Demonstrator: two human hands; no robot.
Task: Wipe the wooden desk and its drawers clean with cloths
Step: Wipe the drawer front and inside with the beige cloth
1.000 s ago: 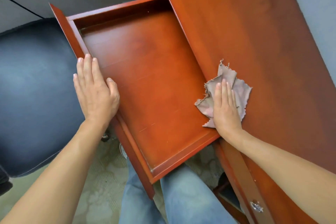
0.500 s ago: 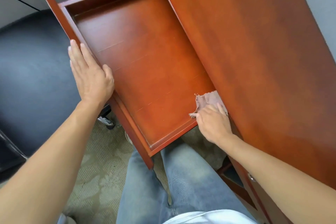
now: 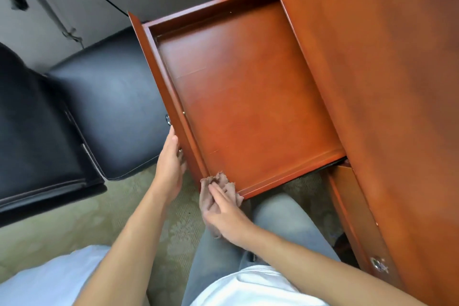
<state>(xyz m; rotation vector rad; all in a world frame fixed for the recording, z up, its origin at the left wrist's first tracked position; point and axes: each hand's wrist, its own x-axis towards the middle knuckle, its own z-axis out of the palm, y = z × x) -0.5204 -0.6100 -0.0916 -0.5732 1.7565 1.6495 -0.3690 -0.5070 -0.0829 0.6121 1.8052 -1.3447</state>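
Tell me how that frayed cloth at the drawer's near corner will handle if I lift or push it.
Probably floppy: the cloth drapes in folds over the drawer corner under the right hand. Likely very light, being thin with ragged edges. Pushed, it should bunch up rather than slide flat, so the fingers need to stay spread on it.

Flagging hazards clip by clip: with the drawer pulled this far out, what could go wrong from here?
1. The drawer hangs far out of the desk; pressure on its near corner might tip or strain it.
2. The cloth sits only at that corner under the right hand, so it could slip off.
3. The left hand lies against the drawer front and could get pinched against the chair.
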